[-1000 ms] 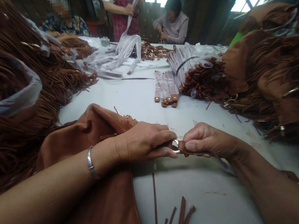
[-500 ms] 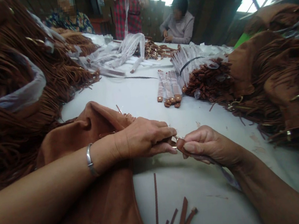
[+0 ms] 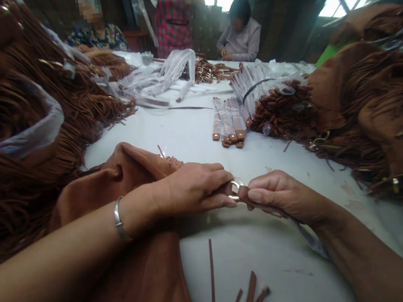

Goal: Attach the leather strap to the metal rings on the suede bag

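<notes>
Fingers of the left hand (image 3: 192, 190) pinch a small metal ring (image 3: 235, 186) at the edge of a brown suede bag (image 3: 127, 261), which lies on the white tabletop (image 3: 192, 137) under the left forearm. Meeting them from the other side, the right hand (image 3: 286, 196) closes its fingers on the end of a brown strap (image 3: 244, 194) that touches the ring, so both hands are clenched around that one spot. A silver bangle (image 3: 119, 221) sits on the left wrist. Loose suede strips (image 3: 244, 297) lie just below the fingers. Beyond them, wrapped strap pieces (image 3: 227, 122) rest in a short row, with a bundle of wrapped straps (image 3: 273, 101) to the right. Fringed brown bags are heaped far left (image 3: 13, 122) and far right (image 3: 386, 110). At the tabletop's far end other people (image 3: 240, 35) work among clear plastic sleeves (image 3: 161, 76).
</notes>
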A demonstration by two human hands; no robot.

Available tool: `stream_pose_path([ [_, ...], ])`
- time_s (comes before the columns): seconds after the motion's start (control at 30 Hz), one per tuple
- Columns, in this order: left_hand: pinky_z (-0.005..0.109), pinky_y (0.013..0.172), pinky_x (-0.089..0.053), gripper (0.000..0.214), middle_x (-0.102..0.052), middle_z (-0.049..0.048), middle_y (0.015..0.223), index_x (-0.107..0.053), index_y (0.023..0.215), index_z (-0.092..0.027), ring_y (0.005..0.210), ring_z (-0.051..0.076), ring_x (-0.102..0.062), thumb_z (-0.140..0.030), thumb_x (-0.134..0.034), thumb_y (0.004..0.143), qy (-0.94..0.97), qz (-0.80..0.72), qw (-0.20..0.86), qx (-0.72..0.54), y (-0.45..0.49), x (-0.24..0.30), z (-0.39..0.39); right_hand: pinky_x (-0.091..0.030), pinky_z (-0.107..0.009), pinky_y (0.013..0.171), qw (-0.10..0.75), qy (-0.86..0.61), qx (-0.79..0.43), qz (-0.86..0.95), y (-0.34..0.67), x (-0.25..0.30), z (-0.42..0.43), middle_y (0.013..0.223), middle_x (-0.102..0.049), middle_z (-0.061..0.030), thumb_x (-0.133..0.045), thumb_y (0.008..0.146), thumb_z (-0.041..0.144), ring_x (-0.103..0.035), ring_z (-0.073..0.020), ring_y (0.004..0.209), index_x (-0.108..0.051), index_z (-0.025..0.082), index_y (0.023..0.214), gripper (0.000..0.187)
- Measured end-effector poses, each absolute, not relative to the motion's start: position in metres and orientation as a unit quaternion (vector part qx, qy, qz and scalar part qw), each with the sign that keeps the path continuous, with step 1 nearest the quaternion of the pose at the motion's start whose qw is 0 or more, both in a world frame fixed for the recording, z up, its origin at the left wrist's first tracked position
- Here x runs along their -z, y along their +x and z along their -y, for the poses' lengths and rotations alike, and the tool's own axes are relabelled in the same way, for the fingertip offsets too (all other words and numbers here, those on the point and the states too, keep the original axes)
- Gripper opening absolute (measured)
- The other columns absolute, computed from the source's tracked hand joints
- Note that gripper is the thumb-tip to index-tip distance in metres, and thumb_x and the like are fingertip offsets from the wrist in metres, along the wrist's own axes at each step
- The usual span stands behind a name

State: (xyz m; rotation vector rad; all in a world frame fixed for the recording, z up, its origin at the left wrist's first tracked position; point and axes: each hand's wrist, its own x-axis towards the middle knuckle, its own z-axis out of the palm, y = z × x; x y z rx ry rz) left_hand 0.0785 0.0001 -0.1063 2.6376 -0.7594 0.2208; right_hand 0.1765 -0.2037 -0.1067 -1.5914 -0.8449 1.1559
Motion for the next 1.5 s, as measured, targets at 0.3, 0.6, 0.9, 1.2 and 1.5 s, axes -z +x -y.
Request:
stream_pose_path([
  [0.3, 0.023, 0.053, -0.036, 0.032, -0.058, 0.0044, 0.074, -0.057, 0.085, -0.013, 0.060, 0.012, -0.052, -0.041, -0.042, 0.089, 0.940, 0.301, 0.127, -0.103, 0.074, 0.104, 0.013, -0.011, -0.018, 0.034, 0.476, -0.611, -0.539, 0.332, 0.194, 0.119, 0.205, 0.043, -0.036, 0.0059, -0.064, 0.073, 0.046, -0.023, -0.0027, 0.036, -0.061, 0.007, 0.067, 0.039],
  [0.6, 0.023, 0.049, -0.031, 0.028, -0.058, 0.0001, 0.068, -0.059, 0.080, -0.016, 0.057, 0.011, -0.053, -0.041, -0.047, 0.086, 0.945, 0.244, 0.173, -0.129, 0.073, 0.108, 0.008, -0.016, -0.018, 0.037, 0.486, -0.611, -0.514, 0.355, 0.171, 0.101, 0.206, 0.046, -0.035, 0.0063, -0.058, 0.081, 0.041, -0.026, -0.0033, 0.040, -0.062, 0.006, 0.073, 0.035],
  [0.9, 0.041, 0.085, -0.037, 0.049, -0.055, 0.0145, 0.112, -0.042, 0.122, -0.010, 0.102, 0.029, -0.049, -0.039, -0.051, 0.084, 0.980, 0.115, -0.037, -0.155, 0.091, 0.123, 0.012, -0.024, -0.016, 0.032, 0.487, -0.719, -0.438, 0.232, 0.199, 0.130, 0.208, 0.048, -0.041, 0.0060, -0.053, 0.084, 0.042, -0.031, -0.0041, 0.035, -0.056, 0.012, 0.075, 0.031],
  [1.2, 0.035, 0.067, -0.035, 0.010, -0.059, 0.0053, 0.082, -0.051, 0.091, -0.015, 0.072, 0.022, -0.052, -0.021, -0.043, 0.088, 0.970, 0.189, -0.113, -0.105, 0.099, 0.136, 0.015, -0.038, -0.017, 0.041, 0.482, -0.744, -0.368, 0.280, 0.198, 0.139, 0.202, 0.067, -0.053, 0.0019, -0.054, 0.083, 0.033, -0.048, -0.0079, 0.049, -0.054, 0.015, 0.113, 0.034],
  [1.5, 0.033, 0.068, -0.036, 0.015, -0.060, 0.0042, 0.082, -0.053, 0.090, -0.017, 0.073, 0.019, -0.053, -0.026, -0.041, 0.091, 0.967, 0.211, -0.082, -0.116, 0.092, 0.138, 0.018, -0.041, -0.022, 0.060, 0.362, -0.818, -0.213, 0.392, 0.212, 0.111, 0.222, 0.097, -0.060, -0.0075, -0.036, 0.091, 0.039, -0.055, -0.0138, 0.076, -0.058, 0.010, 0.106, 0.039],
])
